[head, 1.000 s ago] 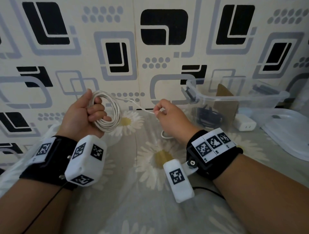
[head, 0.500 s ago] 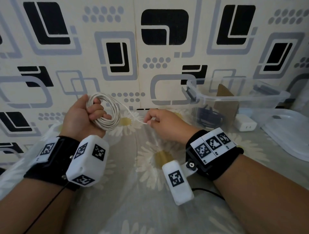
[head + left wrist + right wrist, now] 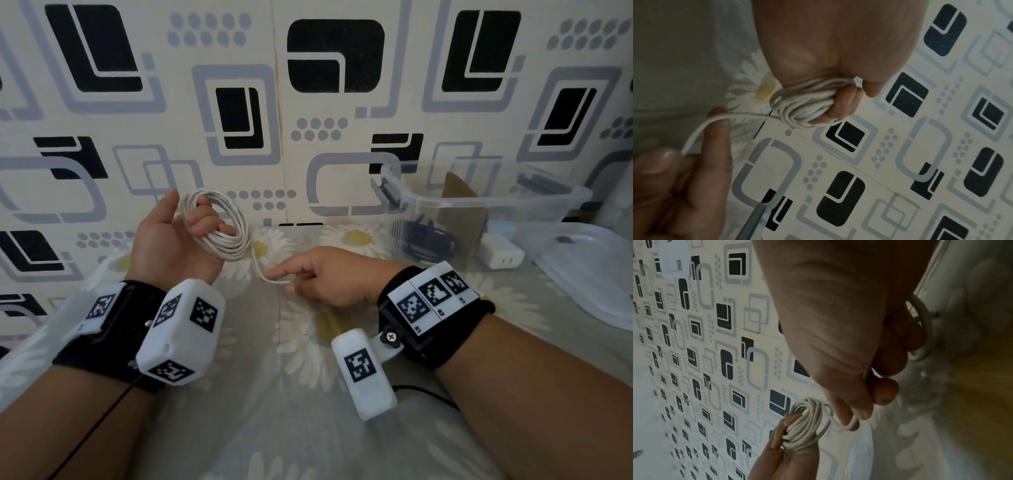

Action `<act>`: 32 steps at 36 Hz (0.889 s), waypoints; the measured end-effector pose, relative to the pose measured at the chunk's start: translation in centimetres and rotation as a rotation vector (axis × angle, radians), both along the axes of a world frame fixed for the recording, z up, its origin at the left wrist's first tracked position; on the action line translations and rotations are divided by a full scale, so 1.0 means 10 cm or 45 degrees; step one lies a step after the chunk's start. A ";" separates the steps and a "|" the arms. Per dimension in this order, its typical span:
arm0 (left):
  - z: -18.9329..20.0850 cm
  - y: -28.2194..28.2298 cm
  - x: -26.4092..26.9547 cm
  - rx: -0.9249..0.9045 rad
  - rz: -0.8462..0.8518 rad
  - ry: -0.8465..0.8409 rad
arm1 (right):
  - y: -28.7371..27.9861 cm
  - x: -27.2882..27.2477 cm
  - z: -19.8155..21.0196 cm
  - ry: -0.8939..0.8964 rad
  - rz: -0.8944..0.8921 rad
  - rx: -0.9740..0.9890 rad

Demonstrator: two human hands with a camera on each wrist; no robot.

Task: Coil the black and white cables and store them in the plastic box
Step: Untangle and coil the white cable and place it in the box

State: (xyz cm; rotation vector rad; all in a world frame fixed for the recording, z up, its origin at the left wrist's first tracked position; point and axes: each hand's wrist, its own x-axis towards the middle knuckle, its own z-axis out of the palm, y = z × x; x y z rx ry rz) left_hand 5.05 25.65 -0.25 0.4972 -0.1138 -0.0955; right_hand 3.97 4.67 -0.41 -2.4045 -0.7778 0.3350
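Note:
My left hand (image 3: 178, 240) is raised with its fingers curled through a coil of white cable (image 3: 222, 226), thumb lifted off it. The wound coil (image 3: 805, 104) sits over those fingers in the left wrist view. A loose tail of white cable (image 3: 263, 270) runs down to my right hand (image 3: 325, 277), which pinches it with the forefinger stretched along it. The right wrist view shows the coil (image 3: 807, 423) and the tail looped under my fingertip. The clear plastic box (image 3: 479, 205) stands at the right by the wall, with a coiled black cable (image 3: 428, 240) inside.
A brown cardboard piece (image 3: 459, 209) stands inside the box. A white charger block (image 3: 500, 255) lies right of the box, next to the clear lid (image 3: 589, 274). A daisy-print sheet (image 3: 274, 394) covers the surface; a patterned wall is close behind.
My right hand has moved left and down, towards the coil, and the free tail has grown shorter. My left hand has turned and its thumb has come off the coil.

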 end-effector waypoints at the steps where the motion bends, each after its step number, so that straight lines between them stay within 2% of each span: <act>1: -0.01 0.00 0.00 -0.036 -0.040 -0.023 | 0.00 -0.01 0.00 0.017 0.018 -0.016; 3: -0.01 0.01 -0.01 -0.098 -0.107 -0.062 | -0.01 -0.02 0.01 0.036 0.037 -0.028; 6: 0.00 0.00 -0.01 -0.070 -0.121 -0.149 | -0.01 -0.02 0.01 0.037 0.053 -0.045; 13: 0.01 -0.08 -0.01 0.175 -0.003 -0.227 | 0.03 -0.01 -0.02 -0.103 -0.006 0.031; 20: -0.04 -0.09 0.00 0.379 -0.022 -0.321 | 0.03 -0.03 0.00 -0.128 0.192 0.044; 24: -0.04 -0.13 -0.02 0.481 -0.027 -0.345 | 0.05 0.01 -0.02 -0.238 0.202 0.100; 29: -0.04 -0.30 -0.05 0.778 0.012 -0.306 | 0.05 0.04 -0.01 -0.490 0.150 0.341; 32: -0.10 -0.37 -0.07 1.092 0.039 -0.317 | 0.04 0.01 0.01 -0.564 0.108 0.544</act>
